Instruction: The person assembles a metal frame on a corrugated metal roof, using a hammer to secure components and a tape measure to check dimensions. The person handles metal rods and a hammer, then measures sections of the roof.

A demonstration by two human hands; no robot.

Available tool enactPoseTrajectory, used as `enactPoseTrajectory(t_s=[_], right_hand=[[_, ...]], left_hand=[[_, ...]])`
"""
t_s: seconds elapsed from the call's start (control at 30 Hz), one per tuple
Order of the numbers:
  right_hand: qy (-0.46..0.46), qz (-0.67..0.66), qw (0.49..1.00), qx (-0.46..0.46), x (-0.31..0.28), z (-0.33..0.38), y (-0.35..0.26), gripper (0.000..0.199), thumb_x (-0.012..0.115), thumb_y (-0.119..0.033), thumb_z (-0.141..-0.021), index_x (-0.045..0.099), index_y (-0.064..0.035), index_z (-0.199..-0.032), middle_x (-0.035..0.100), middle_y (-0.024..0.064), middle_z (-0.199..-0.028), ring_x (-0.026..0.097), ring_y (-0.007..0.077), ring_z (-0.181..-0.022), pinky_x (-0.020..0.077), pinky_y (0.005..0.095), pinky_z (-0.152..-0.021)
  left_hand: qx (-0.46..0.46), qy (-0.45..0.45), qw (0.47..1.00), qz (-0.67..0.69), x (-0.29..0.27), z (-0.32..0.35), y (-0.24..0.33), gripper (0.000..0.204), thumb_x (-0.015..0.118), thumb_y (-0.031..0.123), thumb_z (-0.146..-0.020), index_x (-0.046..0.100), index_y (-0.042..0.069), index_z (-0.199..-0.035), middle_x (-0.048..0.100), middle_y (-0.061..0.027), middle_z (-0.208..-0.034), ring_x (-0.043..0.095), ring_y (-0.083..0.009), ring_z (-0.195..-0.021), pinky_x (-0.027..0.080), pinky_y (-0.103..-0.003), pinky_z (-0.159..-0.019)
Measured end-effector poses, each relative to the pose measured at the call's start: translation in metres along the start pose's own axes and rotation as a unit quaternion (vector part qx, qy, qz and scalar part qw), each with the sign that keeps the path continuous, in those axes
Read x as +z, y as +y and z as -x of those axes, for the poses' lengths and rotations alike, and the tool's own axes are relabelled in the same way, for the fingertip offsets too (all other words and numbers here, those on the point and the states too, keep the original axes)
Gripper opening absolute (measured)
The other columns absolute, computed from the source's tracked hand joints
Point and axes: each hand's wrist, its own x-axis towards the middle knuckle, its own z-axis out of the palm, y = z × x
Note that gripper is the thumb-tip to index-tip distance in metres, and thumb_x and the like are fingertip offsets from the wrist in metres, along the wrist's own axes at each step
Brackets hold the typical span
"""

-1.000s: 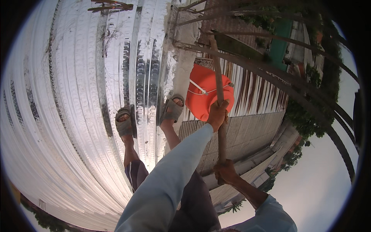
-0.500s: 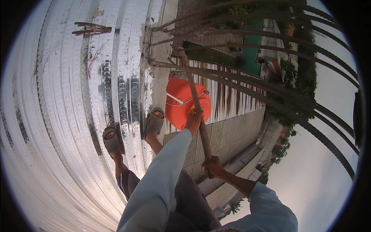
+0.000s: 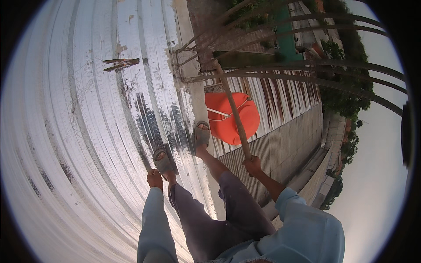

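My right hand (image 3: 252, 166) is wrapped round the lower end of a long wooden pole (image 3: 233, 107). The pole slants up and away past the roof edge, crossing in front of an orange-red bucket (image 3: 241, 125) with a wire handle and white grip. My left hand (image 3: 155, 179) is off the pole, low over the metal roofing beside my left sandal (image 3: 162, 162). Its fingers look curled; whatever they hold, if anything, is hidden. Farther off on the sheet lie rusty pincers (image 3: 121, 64) with their handles apart.
Ribbed shiny sheeting (image 3: 87, 131) spreads to the left, bordered by a concrete ledge (image 3: 197, 98) where my right sandal (image 3: 202, 133) stands. Several bent rebar rods (image 3: 333, 83) jut out rightward from the ledge. Beyond the edge are a lower corrugated roof (image 3: 276, 131) and trees.
My left hand has let go of the pole and moved left and down toward the roofing. My right hand still grips the pole. The view has shifted, so roof, bucket and pincers appear farther right.
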Motion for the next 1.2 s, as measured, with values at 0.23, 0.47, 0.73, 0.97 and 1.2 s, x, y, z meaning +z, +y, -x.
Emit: enactPoseTrajectory(t_s=[0.23, 0.47, 0.73, 0.97, 1.2], right_hand=[[0.069, 0.040, 0.996, 0.044, 0.005, 0.060, 0.056, 0.017, 0.070, -0.009, -0.074, 0.059, 0.0012, -0.082, 0.055, 0.0028, -0.063, 0.051, 0.0121, -0.051, 0.0446, 0.0335, -0.046], [0.026, 0.037, 0.991, 0.129, 0.000, 0.153, 0.093, 0.028, 0.072, -0.013, -0.074, 0.061, 0.0051, -0.093, 0.056, 0.0036, -0.066, 0.053, 0.0130, -0.055, 0.0472, 0.0329, -0.052], [-0.012, 0.007, 0.995, 0.101, -0.014, 0.194, 0.052, 0.046, 0.073, -0.016, -0.073, 0.063, 0.0114, -0.108, 0.064, 0.0121, -0.073, 0.062, 0.0198, -0.060, 0.0519, 0.0374, -0.056], [-0.016, 0.083, 0.995, 0.047, -0.059, 0.262, 0.098, 0.043, 0.077, -0.020, -0.068, 0.070, 0.0070, -0.100, 0.069, 0.0226, -0.086, 0.070, 0.0307, -0.084, 0.0549, 0.0447, -0.076], [-0.031, 0.123, 0.992, 0.006, -0.065, 0.251, 0.054, 0.039, 0.077, -0.027, -0.062, 0.073, 0.0011, -0.089, 0.071, 0.0218, -0.088, 0.070, 0.0361, -0.084, 0.0555, 0.0462, -0.076]], left_hand=[[0.143, -0.079, 0.975, -0.153, 0.040, 0.028, 0.024, 0.030, 0.060, 0.020, -0.092, 0.066, -0.004, -0.109, 0.071, -0.0120, -0.081, 0.068, -0.0185, -0.070, 0.054, -0.031, -0.065], [0.094, -0.364, 0.927, 0.001, 0.160, 0.136, 0.142, 0.032, 0.058, 0.024, -0.095, 0.066, -0.001, -0.113, 0.070, -0.0074, -0.087, 0.065, -0.0136, -0.077, 0.051, -0.028, -0.066], [0.259, -0.287, 0.922, 0.006, 0.152, 0.174, 0.236, 0.033, 0.059, 0.022, -0.093, 0.064, -0.003, -0.114, 0.069, -0.0078, -0.094, 0.062, -0.0130, -0.079, 0.050, -0.028, -0.071], [0.228, -0.242, 0.935, 0.121, 0.045, 0.246, 0.442, 0.029, 0.059, 0.020, -0.097, 0.061, 0.000, -0.118, 0.070, -0.0109, -0.094, 0.065, -0.0151, -0.073, 0.049, -0.028, -0.063], [0.175, -0.180, 0.961, 0.114, -0.036, 0.243, 0.409, 0.026, 0.058, 0.020, -0.095, 0.060, 0.004, -0.115, 0.070, -0.0125, -0.095, 0.067, -0.0202, -0.073, 0.052, -0.032, -0.062]])
